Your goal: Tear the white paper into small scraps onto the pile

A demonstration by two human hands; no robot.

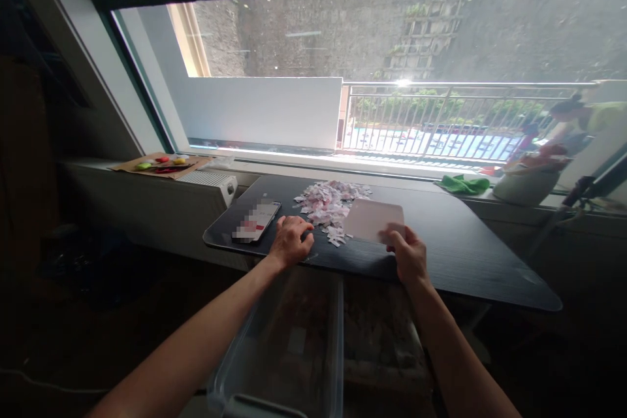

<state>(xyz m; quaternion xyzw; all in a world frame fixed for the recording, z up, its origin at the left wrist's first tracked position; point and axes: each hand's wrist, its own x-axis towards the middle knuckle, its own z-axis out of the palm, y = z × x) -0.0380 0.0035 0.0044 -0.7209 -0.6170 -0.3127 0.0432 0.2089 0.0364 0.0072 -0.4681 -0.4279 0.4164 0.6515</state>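
My right hand (410, 253) is closed on the near right corner of a thin, pale, rounded-corner card (372, 217), pinched between thumb and fingers. The card is tilted over the table, its left edge beside a heap of small white and pinkish paper scraps (327, 201). At the table's near edge, my left hand (292, 240) lies palm down with its fingers apart, holding nothing, just left of the heap's loose near scraps. To the left of that hand lies a phone (258, 221) with its screen lit and partly blurred.
Below the dark table (455, 235) stands a clear plastic bin (274, 339). Behind are a radiator (206, 192), a board with coloured items (161, 164), a green cloth (464, 185) and a white bucket (529, 183). The window (304, 39) faintly shows a person at right.
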